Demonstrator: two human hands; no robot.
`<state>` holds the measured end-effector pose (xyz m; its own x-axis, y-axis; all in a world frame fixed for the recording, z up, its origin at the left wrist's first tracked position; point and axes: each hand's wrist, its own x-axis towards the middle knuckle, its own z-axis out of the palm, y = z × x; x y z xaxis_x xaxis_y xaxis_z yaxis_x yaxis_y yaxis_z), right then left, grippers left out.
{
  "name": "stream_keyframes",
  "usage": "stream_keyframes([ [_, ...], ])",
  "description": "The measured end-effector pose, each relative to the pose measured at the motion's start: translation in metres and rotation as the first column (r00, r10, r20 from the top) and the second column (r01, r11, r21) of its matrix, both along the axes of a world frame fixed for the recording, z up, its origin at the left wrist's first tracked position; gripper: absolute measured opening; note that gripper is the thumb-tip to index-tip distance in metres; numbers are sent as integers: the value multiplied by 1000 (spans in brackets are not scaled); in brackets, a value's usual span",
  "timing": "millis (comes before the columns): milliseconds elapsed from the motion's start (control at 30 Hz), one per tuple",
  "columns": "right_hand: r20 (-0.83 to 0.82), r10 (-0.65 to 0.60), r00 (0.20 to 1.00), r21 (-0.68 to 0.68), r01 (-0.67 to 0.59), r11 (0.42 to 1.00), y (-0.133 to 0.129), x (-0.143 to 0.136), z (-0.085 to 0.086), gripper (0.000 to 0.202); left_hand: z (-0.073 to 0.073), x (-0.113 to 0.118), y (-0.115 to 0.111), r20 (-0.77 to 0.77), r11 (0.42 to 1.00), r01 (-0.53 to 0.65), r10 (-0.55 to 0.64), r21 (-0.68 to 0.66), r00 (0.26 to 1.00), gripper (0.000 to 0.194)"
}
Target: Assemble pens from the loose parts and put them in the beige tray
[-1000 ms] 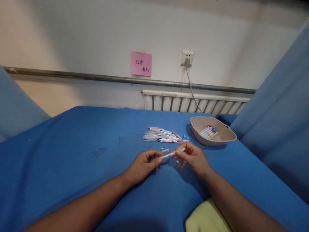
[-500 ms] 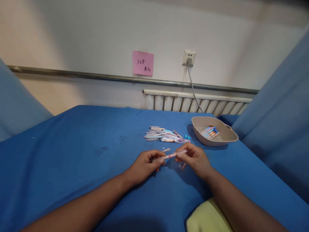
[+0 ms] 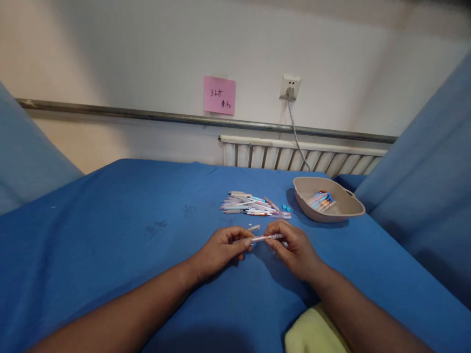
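Between my two hands is a thin, pale pen with a pinkish pattern [image 3: 260, 239], lying nearly level above the blue sheet. My left hand [image 3: 227, 246] pinches its left end; my right hand [image 3: 292, 245] grips it near the right end. A short clear piece [image 3: 253, 228] shows just beyond my left fingertips. Farther back lies a loose pile of pens [image 3: 248, 203], mostly white and pale, with a few small blue pieces [image 3: 286, 208] at its right. Something clear under my right fingers is partly hidden.
A beige basket [image 3: 353, 208] holding several pens stands at the right. Behind the blue-covered surface [image 3: 110, 235] are a radiator [image 3: 272, 153] and a metal rail. Light green cloth [image 3: 316, 333] lies at the near edge. Blue curtains hang on both sides.
My right hand has turned slightly and shifted its grip on the pen, which now lies more level. The clear item that hung below my right hand is now mostly hidden.
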<state>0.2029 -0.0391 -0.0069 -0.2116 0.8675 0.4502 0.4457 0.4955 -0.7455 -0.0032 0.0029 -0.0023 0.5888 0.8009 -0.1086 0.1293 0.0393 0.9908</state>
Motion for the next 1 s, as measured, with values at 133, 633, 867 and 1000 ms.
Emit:
stream_keyframes([
  [133, 99, -28, 995, -44, 33, 998, 2, 3, -3, 17, 3, -1, -3, -77, 994, 75, -69, 76, 995, 32],
  [633, 175, -18, 984, -82, 33, 996, 4, 3, -6, 20, 3, -1, 0, -92, 994, 80, -74, 69, 993, 30],
  [867, 106, 4, 994, -2, -4, 1000, 5, -3, -3, 7, 0, -3, 5, -35, 999, 30, -32, -36, 999, 31],
  [1000, 163, -9, 987, -51, 18, 999, 11, -1, -5, 20, 7, -3, 4, -122, 993, 73, -60, 98, 991, 30],
])
